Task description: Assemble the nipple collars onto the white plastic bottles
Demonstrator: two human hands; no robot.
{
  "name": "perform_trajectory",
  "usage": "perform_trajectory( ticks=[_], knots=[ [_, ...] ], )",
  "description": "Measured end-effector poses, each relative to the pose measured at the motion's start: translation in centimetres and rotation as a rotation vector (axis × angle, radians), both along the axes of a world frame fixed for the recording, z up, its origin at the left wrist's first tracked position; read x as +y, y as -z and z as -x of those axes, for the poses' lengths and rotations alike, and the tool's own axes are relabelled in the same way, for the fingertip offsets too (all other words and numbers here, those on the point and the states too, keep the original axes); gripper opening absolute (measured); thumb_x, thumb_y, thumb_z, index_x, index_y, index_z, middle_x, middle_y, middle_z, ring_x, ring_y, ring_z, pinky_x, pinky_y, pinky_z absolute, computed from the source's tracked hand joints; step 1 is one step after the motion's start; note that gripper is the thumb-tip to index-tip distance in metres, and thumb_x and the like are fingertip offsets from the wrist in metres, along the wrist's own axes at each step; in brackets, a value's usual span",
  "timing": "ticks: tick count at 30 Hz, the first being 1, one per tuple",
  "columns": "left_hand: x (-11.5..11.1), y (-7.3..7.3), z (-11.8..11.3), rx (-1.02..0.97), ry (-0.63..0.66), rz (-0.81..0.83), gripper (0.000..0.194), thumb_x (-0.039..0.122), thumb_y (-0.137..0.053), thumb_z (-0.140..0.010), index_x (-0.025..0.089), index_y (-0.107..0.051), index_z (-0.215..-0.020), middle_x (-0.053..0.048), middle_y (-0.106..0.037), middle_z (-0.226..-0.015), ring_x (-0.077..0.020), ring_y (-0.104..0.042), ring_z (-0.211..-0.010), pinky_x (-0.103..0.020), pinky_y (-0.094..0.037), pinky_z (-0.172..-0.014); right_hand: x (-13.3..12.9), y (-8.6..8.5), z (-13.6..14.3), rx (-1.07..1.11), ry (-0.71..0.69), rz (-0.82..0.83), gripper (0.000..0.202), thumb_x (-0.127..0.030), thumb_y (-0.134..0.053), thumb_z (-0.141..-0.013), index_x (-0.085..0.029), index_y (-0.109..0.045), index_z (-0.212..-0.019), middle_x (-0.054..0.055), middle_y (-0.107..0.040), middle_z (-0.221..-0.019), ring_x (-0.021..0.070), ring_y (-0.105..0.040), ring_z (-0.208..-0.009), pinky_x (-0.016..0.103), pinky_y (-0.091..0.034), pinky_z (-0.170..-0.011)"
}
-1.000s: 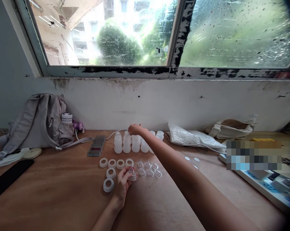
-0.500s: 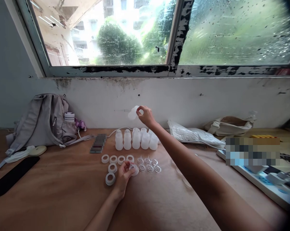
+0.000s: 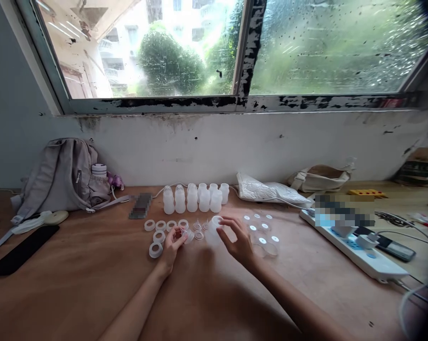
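My right hand [image 3: 238, 240] pinches a translucent white plastic bottle [image 3: 212, 235] by its rim, holding it just over the table. Close to its left, my left hand [image 3: 171, 248] is closed on a clear, round, teat-like piece [image 3: 188, 236], partly covered by the fingers. White screw rings [image 3: 156, 249] lie around the left hand. Clear flanged teats [image 3: 198, 235] sit between the hands, some hidden behind the held bottle. Behind them stands a group of matching waisted bottles [image 3: 192, 199]. Clear round lids with white dots [image 3: 262, 240] lie right of my right hand.
A grey backpack [image 3: 62, 175] leans at the back left, near a black flat strip [image 3: 23, 251]. A phone-like item [image 3: 140, 206] lies beside the bottles. At right are a white plastic packet [image 3: 267, 189], a beige bag [image 3: 322, 178] and a power strip [image 3: 349, 251] with cables.
My right hand has come down from above the bottles, bringing the bottle beside my left hand. The left hand keeps its clear piece. The view has shifted to the right.
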State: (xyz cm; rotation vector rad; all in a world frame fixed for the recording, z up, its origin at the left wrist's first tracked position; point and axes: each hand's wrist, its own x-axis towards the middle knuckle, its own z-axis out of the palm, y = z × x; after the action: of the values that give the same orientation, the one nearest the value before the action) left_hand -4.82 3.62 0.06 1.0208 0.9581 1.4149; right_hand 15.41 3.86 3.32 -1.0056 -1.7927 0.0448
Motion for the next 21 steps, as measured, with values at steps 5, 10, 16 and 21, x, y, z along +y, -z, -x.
perform_trajectory(
  ticks=[5, 10, 16, 21],
  knots=[
    [0.2, 0.4, -0.1, 0.008, -0.015, 0.002, 0.023, 0.029, -0.066, -0.06, 0.017, -0.058, -0.078, -0.001, -0.058, -0.078, -0.0136, -0.052, -0.075, -0.021, -0.037, -0.066, -0.7, 3.1, -1.2, 0.023, 0.014, 0.034, 0.028, -0.023, -0.049, -0.077, -0.025, -0.043, -0.104, 0.007, -0.057, -0.093, 0.0221, -0.055, -0.089, 0.038, -0.045, -0.077],
    [1.2, 0.7, -1.0, -0.112, -0.017, 0.043, 0.024, 0.03, -0.067, -0.06, 0.016, -0.057, -0.078, 0.0, -0.057, -0.075, -0.0111, -0.053, -0.069, -0.021, -0.039, -0.061, -1.0, 3.8, -1.3, 0.037, -0.065, 0.109, 0.05, -0.026, -0.053, -0.074, -0.022, -0.029, -0.118, 0.009, -0.054, -0.102, 0.0221, -0.055, -0.093, 0.037, -0.045, -0.081],
    [2.4, 0.9, -3.7, -0.392, -0.028, 0.146, 0.021, 0.029, -0.064, -0.062, 0.016, -0.056, -0.076, -0.001, -0.061, -0.075, -0.0113, -0.058, -0.068, -0.024, -0.044, -0.067, -1.1, 4.4, -0.5, -0.019, -0.208, 0.366, 0.061, -0.03, -0.056, -0.071, -0.02, -0.022, -0.121, 0.009, -0.053, -0.109, 0.0223, -0.053, -0.1, 0.035, -0.044, -0.085],
    [2.1, 0.8, -4.5, -0.507, 0.042, 0.242, 0.017, 0.029, -0.059, -0.067, 0.015, -0.057, -0.077, -0.003, -0.063, -0.075, -0.0133, -0.059, -0.066, -0.027, -0.047, -0.066, -0.6, 4.6, -0.5, -0.012, -0.142, 0.372, 0.047, -0.033, -0.056, -0.073, -0.022, -0.035, -0.114, 0.006, -0.059, -0.097, 0.0216, -0.058, -0.089, 0.035, -0.047, -0.076]
  ],
)
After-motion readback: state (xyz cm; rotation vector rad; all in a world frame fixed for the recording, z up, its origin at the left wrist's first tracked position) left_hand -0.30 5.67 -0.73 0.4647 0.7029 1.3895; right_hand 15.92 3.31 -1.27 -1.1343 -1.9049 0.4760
